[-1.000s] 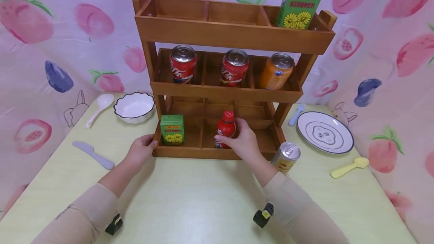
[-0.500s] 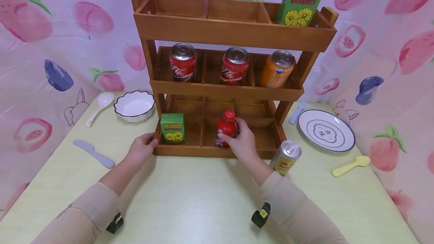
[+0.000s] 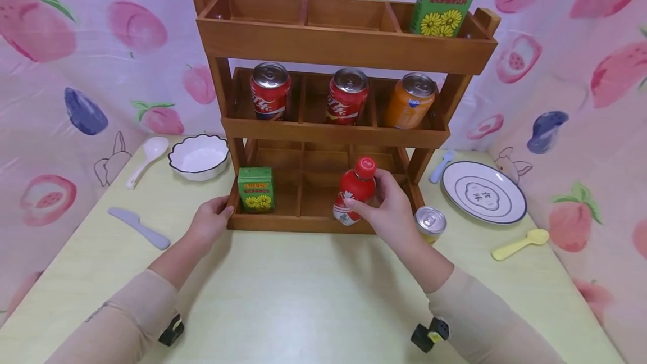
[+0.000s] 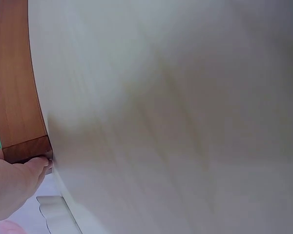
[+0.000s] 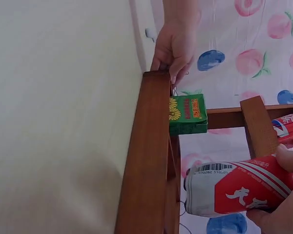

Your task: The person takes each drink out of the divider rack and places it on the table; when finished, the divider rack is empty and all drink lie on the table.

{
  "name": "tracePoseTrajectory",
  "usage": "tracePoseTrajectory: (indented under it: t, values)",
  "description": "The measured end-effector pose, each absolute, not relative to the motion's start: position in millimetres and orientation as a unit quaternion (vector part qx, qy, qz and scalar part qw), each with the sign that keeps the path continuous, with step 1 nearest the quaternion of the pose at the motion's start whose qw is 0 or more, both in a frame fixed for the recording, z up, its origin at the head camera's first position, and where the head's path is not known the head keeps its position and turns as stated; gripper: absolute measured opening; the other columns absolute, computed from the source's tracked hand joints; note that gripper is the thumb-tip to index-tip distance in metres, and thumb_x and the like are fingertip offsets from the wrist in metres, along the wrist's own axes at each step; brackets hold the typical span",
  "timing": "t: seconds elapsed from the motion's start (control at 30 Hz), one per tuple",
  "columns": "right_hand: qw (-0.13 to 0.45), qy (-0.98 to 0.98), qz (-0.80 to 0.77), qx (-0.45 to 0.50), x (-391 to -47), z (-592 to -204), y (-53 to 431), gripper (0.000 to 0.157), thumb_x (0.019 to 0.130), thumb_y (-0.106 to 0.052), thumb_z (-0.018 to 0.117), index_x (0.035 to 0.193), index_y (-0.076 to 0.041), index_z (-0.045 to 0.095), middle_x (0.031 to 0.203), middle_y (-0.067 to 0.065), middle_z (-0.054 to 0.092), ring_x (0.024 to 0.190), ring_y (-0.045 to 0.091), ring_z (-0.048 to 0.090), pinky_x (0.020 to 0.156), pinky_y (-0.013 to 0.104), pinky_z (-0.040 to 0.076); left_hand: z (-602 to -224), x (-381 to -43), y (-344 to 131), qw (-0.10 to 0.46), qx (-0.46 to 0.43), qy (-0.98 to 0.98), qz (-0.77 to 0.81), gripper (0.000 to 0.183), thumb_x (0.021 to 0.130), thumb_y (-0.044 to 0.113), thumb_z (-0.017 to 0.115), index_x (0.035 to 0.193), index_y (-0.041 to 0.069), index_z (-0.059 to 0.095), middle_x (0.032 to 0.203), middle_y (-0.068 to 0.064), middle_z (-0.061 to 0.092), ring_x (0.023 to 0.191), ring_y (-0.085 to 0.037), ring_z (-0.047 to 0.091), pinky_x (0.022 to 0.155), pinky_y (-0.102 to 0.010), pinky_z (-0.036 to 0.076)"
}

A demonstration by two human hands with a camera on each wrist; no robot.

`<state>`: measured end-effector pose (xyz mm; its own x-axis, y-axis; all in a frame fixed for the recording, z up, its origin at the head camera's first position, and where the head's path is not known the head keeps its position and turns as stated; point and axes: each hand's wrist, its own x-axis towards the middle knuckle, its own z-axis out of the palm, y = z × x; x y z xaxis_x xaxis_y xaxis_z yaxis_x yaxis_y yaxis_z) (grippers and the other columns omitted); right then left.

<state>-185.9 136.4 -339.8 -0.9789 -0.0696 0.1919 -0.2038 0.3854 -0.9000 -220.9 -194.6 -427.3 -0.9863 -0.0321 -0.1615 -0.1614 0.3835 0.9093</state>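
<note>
My right hand (image 3: 389, 209) grips a red bottle (image 3: 356, 187) with a red cap, thumb in front and fingers behind. The bottle leans slightly and overlaps the front board of the bottom tier. In the right wrist view the bottle's white base (image 5: 200, 192) shows above the rack's front board. At the lower left corner of the wooden three-tier rack (image 3: 323, 138), my left hand (image 3: 209, 222) holds the end of the bottom tier between thumb and fingers. Close to that hand, a green drink carton (image 3: 256, 191) stands in the left bottom compartment.
Two red cola cans (image 3: 270, 91) and an orange soda can (image 3: 411, 101) fill the middle tier. Another green carton (image 3: 446, 0) stands top right. A gold can (image 3: 429, 223) sits beside my right wrist. Bowl (image 3: 199, 156), plate (image 3: 483, 192) and cutlery lie either side.
My right hand has lifted the red bottle out of the bottom middle compartment and moved it rightward and nearer, tilting it. My left hand has stayed on the rack's corner.
</note>
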Motion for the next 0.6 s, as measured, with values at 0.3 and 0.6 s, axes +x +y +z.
tracePoseTrajectory:
  t: [0.3,0.6]
  values:
    - [-0.006,-0.859,0.509,0.045,-163.2,-369.5,155.6,0.067,0.067,-0.026,0.079,0.122,-0.018,0.043,0.116,-0.001,0.052,0.107,0.020,0.049,0.082,0.036,0.049,-427.0,-220.9,-193.7,0.056,-0.053,0.835,0.544,0.042,0.095,0.007,0.037,0.132,-0.013,0.030,0.131,-0.028,0.037,0.121,-0.033,0.036,0.099,-0.042,0.032]
    - [-0.018,-0.856,0.517,0.019,-160.3,-387.1,160.0,0.068,0.067,-0.024,0.079,0.123,-0.018,0.041,0.118,0.000,0.050,0.110,0.022,0.047,0.084,0.040,0.047,-427.3,-220.8,-193.6,0.056,-0.054,0.832,0.549,0.042,0.096,0.007,0.037,0.132,-0.013,0.031,0.131,-0.027,0.038,0.121,-0.032,0.037,0.099,-0.041,0.033]
